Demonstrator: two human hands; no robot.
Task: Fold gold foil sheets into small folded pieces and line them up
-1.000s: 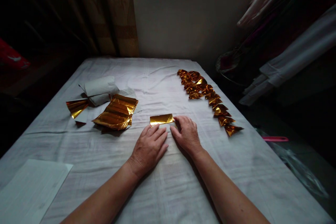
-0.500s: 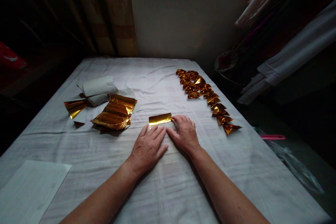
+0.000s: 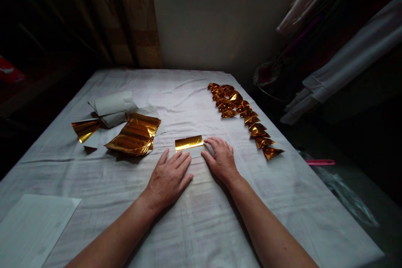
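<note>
A folded strip of gold foil paper [image 3: 189, 142] lies flat on the white cloth [image 3: 194, 217] in front of me. My left hand [image 3: 168, 178] rests palm down just below it, fingers stretched out, fingertips near the strip's lower edge. My right hand [image 3: 221, 158] lies flat beside the strip's right end, fingers extended and touching or nearly touching it. Neither hand holds anything.
A stack of gold foil sheets [image 3: 134, 135] lies to the left, with a loose gold piece [image 3: 84, 129] and white folded paper [image 3: 113, 106] behind it. Several folded gold pieces [image 3: 241, 113] form a row at the right. A white sheet [image 3: 31, 226] lies at the near left corner.
Both hands have drawn back slightly from the gold strip and flattened on the cloth. The strip itself stays where it was.
</note>
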